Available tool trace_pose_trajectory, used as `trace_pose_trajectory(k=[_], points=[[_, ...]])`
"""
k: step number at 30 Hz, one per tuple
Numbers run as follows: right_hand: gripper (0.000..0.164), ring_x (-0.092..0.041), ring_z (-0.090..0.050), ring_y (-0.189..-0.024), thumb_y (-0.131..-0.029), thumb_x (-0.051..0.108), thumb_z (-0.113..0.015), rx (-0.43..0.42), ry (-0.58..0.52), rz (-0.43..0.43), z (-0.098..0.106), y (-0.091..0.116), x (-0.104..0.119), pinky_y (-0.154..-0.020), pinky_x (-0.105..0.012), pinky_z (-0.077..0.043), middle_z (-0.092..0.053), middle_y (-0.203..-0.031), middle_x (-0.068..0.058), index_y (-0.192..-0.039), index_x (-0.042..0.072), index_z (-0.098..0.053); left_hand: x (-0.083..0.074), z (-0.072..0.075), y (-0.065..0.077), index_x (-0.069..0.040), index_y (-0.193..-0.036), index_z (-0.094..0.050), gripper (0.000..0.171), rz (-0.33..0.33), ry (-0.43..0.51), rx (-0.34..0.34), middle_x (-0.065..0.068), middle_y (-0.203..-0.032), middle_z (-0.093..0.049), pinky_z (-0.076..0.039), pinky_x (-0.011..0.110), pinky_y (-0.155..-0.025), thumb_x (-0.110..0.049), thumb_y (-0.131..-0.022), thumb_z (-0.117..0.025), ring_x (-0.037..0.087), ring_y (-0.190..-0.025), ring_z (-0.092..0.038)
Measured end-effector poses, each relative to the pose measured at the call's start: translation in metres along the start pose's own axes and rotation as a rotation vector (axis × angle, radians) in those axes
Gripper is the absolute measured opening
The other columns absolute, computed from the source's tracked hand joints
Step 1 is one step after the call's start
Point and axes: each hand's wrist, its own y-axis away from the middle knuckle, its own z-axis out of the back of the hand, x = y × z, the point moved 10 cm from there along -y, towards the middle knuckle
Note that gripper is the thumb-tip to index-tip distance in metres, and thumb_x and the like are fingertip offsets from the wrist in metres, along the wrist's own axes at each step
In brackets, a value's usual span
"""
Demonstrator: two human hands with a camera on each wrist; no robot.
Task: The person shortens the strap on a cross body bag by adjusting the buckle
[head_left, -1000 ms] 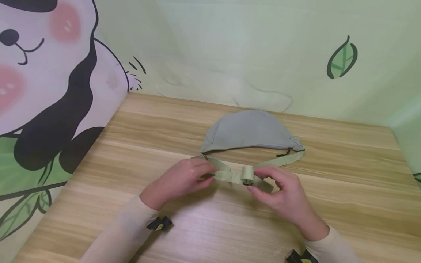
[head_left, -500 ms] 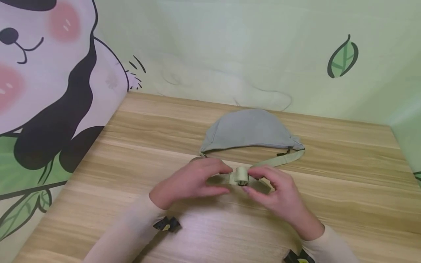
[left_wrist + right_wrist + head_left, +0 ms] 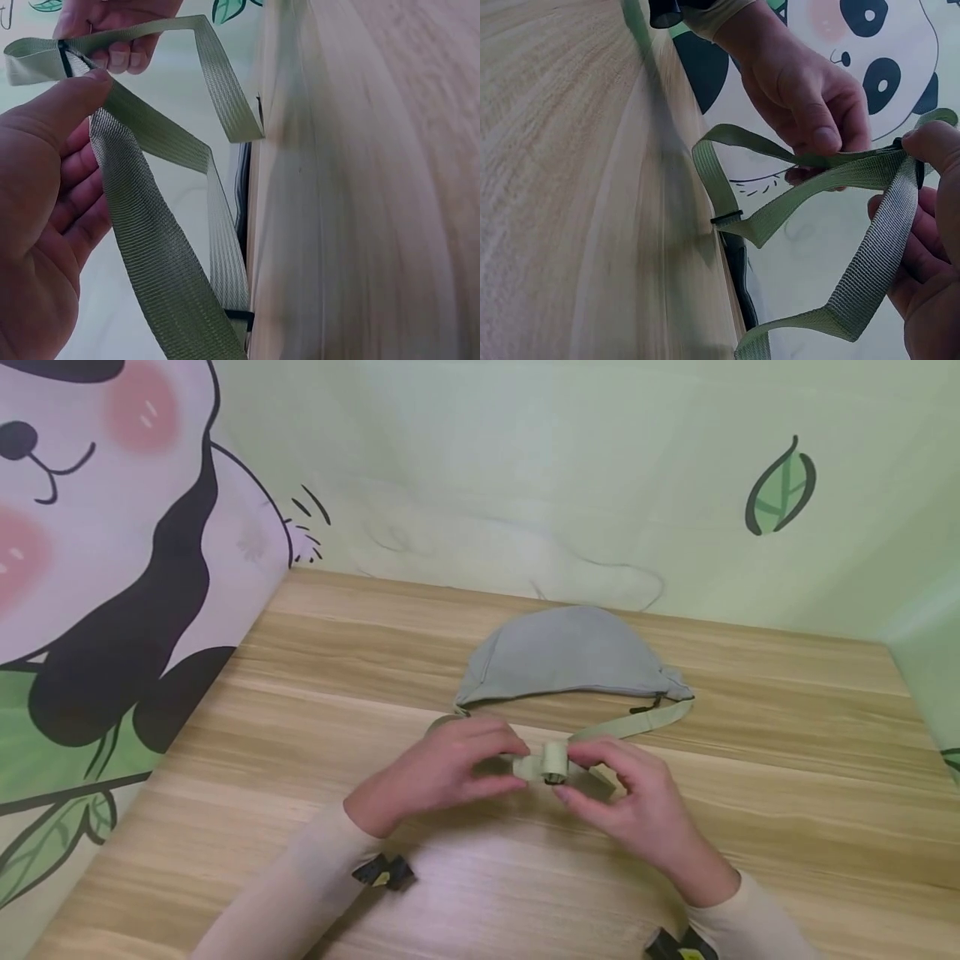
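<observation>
A grey waist bag (image 3: 566, 652) lies on the wooden table, its light green webbing strap (image 3: 633, 723) coming toward me. My left hand (image 3: 450, 764) pinches the strap between thumb and fingers, just left of a raised loop. My right hand (image 3: 637, 785) grips the strap at the black slider (image 3: 919, 171), its thumb on the webbing there. In the left wrist view the strap (image 3: 154, 225) runs down past my left palm. The loop (image 3: 555, 760) stands up between both hands. Some right fingers are hidden behind the webbing.
Wooden tabletop (image 3: 337, 693) spreads around the bag. A pale green wall (image 3: 480, 468) with a painted leaf rises behind, and a panda-painted wall (image 3: 180, 543) stands to the left. A zip pull (image 3: 643, 709) hangs near the bag's right end.
My left hand has moved right along the strap, closer to my right hand, and pinches it nearer the loop. The loop and right hand have shifted slightly left. The bag lies where it was.
</observation>
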Motion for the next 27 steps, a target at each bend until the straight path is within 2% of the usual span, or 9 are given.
trace_pose_trajectory(k=[9, 13, 17, 27], points=[[0.038, -0.012, -0.063, -0.086, -0.062, -0.013, -0.079, 0.004, 0.002, -0.013, 0.005, -0.012, 0.024, -0.075, -0.020, -0.053, -0.069, -0.093, -0.008, -0.095, -0.001, -0.067, 0.007, 0.004, 0.008, -0.012, -0.104, -0.067, 0.030, 0.025, 0.022, 0.000, -0.007, -0.100, -0.065, -0.047, 0.013, -0.086, -0.027, -0.080, -0.078, 0.004, -0.092, -0.059], [0.039, -0.014, -0.064, -0.086, -0.061, -0.013, -0.079, 0.001, 0.007, -0.005, 0.007, -0.012, 0.026, -0.076, -0.019, -0.053, -0.069, -0.093, -0.008, -0.096, -0.001, -0.067, 0.010, 0.005, 0.012, -0.012, -0.104, -0.067, 0.028, 0.037, 0.017, 0.021, -0.006, -0.103, -0.065, -0.047, 0.015, -0.089, -0.030, -0.084, -0.074, 0.005, -0.096, -0.060], [0.039, -0.014, -0.064, -0.086, -0.061, -0.013, -0.078, -0.013, 0.015, 0.008, 0.011, -0.012, 0.026, -0.078, -0.018, -0.052, -0.069, -0.093, -0.008, -0.096, -0.002, -0.067, 0.014, 0.007, 0.016, -0.012, -0.105, -0.067, 0.028, 0.057, 0.001, 0.037, -0.005, -0.105, -0.065, -0.048, 0.018, -0.090, -0.028, -0.083, -0.074, 0.006, -0.098, -0.060], [0.036, -0.013, -0.064, -0.087, -0.061, -0.013, -0.077, -0.023, 0.008, 0.049, 0.017, -0.012, 0.028, -0.081, -0.016, -0.051, -0.069, -0.092, -0.011, -0.094, -0.003, -0.066, 0.022, 0.016, 0.025, -0.013, -0.106, -0.066, 0.028, 0.081, -0.008, 0.034, -0.005, -0.106, -0.066, -0.049, 0.020, -0.089, -0.028, -0.083, -0.074, 0.006, -0.098, -0.060]])
